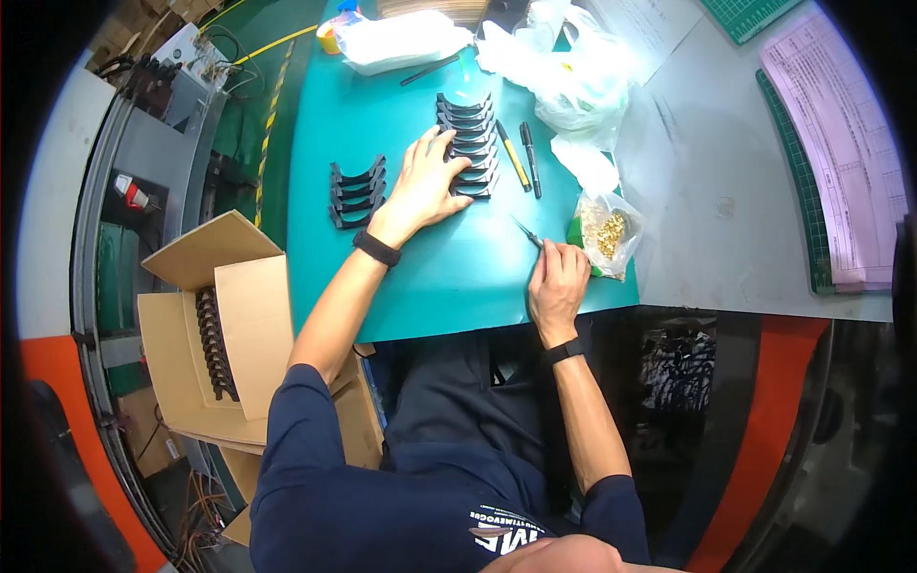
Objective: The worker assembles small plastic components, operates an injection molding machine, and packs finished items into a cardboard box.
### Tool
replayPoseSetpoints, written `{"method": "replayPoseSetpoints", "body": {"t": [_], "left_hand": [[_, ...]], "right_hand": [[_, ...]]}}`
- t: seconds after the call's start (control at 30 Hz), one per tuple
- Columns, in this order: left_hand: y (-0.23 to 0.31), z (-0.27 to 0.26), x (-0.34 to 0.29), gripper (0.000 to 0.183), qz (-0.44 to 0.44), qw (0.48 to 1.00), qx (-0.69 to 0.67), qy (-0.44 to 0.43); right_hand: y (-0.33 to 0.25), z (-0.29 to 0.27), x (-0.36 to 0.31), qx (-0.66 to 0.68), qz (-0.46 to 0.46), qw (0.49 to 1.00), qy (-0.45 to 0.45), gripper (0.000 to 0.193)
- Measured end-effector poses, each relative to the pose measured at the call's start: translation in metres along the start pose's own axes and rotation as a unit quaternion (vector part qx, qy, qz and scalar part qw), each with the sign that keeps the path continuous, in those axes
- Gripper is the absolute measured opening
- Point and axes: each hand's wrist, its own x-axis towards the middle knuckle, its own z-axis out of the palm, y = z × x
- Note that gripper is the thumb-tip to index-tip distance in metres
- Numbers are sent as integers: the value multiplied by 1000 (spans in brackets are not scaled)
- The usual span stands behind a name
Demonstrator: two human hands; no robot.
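Note:
My left hand (pixel 427 183) lies over the left edge of a column of black curved brackets (pixel 468 138), fingers spread and thumb near the lowest ones. A shorter stack of the same black curved brackets (pixel 358 194) sits to the left of that hand. Near the front edge of the green mat, my right hand (pixel 560 286) is closed around a slim pointed tool (pixel 527 232), whose thin tip points up and left; the fingers hide its rear part. Beside the right hand is a clear plastic bag with small brass-coloured pieces (pixel 608 234).
A yellow-and-black pen (pixel 513 156) and a black marker (pixel 530 159) lie right of the column. White plastic bags (pixel 583 81) are bunched at the back. An open cardboard box (pixel 253 334) with more black brackets stands left of the table. Papers (pixel 841 143) lie far right.

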Motion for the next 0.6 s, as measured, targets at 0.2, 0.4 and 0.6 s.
{"method": "replayPoseSetpoints", "body": {"t": [0.2, 0.4, 0.6], "left_hand": [[3, -2, 13, 55, 39, 999, 6, 10], [7, -3, 10, 56, 38, 999, -7, 4], [4, 5, 12, 56, 24, 1000, -8, -2]], "right_hand": [[8, 1, 4, 14, -1, 1000, 3, 23], [6, -2, 2, 27, 6, 1000, -4, 23], [5, -3, 3, 30, 9, 1000, -3, 23]]}}
